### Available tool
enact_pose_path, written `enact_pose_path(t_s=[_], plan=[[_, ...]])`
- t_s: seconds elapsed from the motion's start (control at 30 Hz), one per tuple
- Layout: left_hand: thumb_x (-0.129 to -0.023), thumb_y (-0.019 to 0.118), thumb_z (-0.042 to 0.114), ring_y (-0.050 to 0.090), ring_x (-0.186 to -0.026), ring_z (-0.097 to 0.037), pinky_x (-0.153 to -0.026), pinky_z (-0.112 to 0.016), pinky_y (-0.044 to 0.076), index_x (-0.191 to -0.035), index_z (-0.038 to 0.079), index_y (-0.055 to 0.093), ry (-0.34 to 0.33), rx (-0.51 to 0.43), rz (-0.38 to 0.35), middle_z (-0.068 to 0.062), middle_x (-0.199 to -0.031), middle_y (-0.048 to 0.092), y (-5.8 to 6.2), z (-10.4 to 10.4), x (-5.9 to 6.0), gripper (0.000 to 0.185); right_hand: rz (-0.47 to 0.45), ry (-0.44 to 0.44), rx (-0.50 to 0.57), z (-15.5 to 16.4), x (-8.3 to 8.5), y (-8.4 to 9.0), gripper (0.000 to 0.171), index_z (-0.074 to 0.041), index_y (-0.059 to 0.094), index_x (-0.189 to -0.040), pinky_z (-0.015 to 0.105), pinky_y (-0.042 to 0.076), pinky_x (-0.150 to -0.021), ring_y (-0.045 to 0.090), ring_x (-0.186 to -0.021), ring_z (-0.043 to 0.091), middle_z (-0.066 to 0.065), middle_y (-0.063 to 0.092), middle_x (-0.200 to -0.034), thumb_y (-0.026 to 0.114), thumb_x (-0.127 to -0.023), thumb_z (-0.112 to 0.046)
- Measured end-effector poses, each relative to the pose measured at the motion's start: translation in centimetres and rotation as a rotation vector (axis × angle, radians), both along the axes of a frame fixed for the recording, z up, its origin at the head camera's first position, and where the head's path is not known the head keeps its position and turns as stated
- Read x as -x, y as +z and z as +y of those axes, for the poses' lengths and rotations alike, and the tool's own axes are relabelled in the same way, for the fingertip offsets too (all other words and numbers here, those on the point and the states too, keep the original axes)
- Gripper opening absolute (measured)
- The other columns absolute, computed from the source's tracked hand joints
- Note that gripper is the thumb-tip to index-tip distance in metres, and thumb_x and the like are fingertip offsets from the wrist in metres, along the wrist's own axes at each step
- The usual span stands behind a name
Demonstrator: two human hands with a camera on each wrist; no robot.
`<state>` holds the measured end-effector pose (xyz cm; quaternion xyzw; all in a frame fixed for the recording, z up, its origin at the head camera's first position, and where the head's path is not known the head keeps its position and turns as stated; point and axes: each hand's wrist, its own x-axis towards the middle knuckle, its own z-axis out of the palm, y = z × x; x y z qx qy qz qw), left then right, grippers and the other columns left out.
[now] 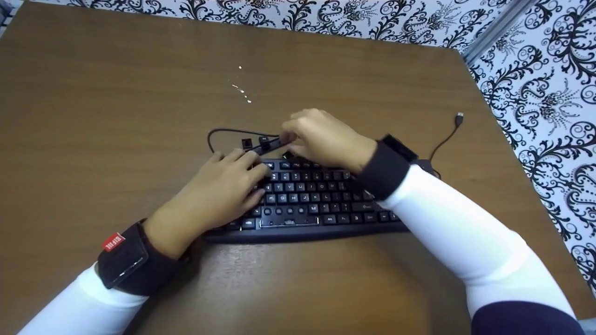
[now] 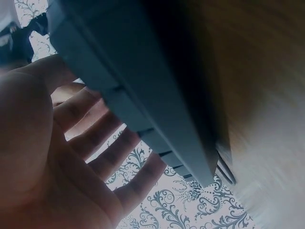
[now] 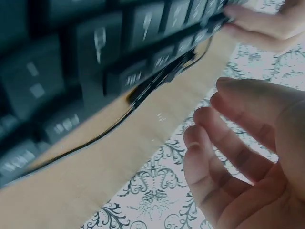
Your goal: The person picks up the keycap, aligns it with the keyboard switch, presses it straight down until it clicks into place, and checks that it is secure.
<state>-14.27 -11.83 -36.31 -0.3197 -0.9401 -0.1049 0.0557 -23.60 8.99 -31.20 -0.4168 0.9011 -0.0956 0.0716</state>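
A black keyboard [image 1: 298, 197] sits on the table, with the wide slot [image 1: 288, 221] in its bottom row bare of a key. My left hand [image 1: 223, 188] rests over its left end, fingers stretched forward to the back edge; the left wrist view shows the palm and spread fingers [image 2: 136, 179] beside the keyboard's side. Behind the back edge lies a long black bar [image 1: 271, 147], much like a space bar. Over that bar's right end in the head view is my right hand [image 1: 321, 137]. Its fingers [image 3: 200, 152] are loosely bent, with nothing between them and the thumb in the right wrist view.
A small black keycap [image 1: 247, 143] lies behind the keyboard beside its looping cable [image 1: 233, 130]. The USB plug [image 1: 459, 118] points away at the right. Small white specks [image 1: 242, 91] dot the wooden table [image 1: 116, 93]. Patterned wallpaper [image 1: 558, 102] borders the table.
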Motion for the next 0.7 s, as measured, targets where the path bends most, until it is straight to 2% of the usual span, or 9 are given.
enact_pose_path(t_s=[0.2,0.4,0.57,0.7], plan=[[-0.093,0.067,0.034,0.058,-0.115,-0.037,-0.094,-0.062,0.049,-0.116,0.011,0.064,-0.002,-0.001,-0.003,-0.014,-0.122,0.063,0.2,-0.1,0.1,0.033,-0.025,-0.011,-0.06,-1.9,2.2,0.1,0.021,-0.006,0.073,-0.112,0.036,0.057,-0.089,0.069,-0.097,0.025,0.01,0.074,-0.107,0.068,-0.093,-0.011],[-0.093,0.068,0.034,0.058,-0.115,-0.036,-0.094,-0.061,0.05,-0.117,0.011,0.064,0.001,-0.001,-0.001,-0.013,-0.123,0.062,0.1,-0.1,0.0,0.034,-0.04,0.002,-0.091,-3.6,3.2,-0.3,0.022,-0.005,0.073,-0.113,0.036,0.057,-0.089,0.07,-0.098,0.026,0.012,0.074,-0.107,0.068,-0.092,-0.011],[-0.092,0.068,0.032,0.059,-0.112,-0.034,-0.092,-0.059,0.051,-0.115,0.011,0.064,-0.005,-0.015,0.027,-0.012,-0.119,0.063,-0.2,-0.1,0.0,0.031,-0.031,0.035,-0.137,-4.6,3.6,-0.8,0.02,-0.005,0.075,-0.11,0.036,0.057,-0.087,0.071,-0.097,0.026,0.011,0.075,-0.105,0.068,-0.092,-0.012],[-0.092,0.069,0.032,0.06,-0.11,-0.034,-0.09,-0.058,0.051,-0.113,0.012,0.064,-0.01,-0.02,0.05,-0.012,-0.116,0.063,-0.3,-0.1,0.1,0.03,-0.006,0.055,-0.169,-5.0,3.7,-1.1,0.013,-0.005,0.077,-0.099,0.037,0.057,-0.078,0.069,-0.085,0.024,0.009,0.075,-0.094,0.069,-0.092,-0.014]])
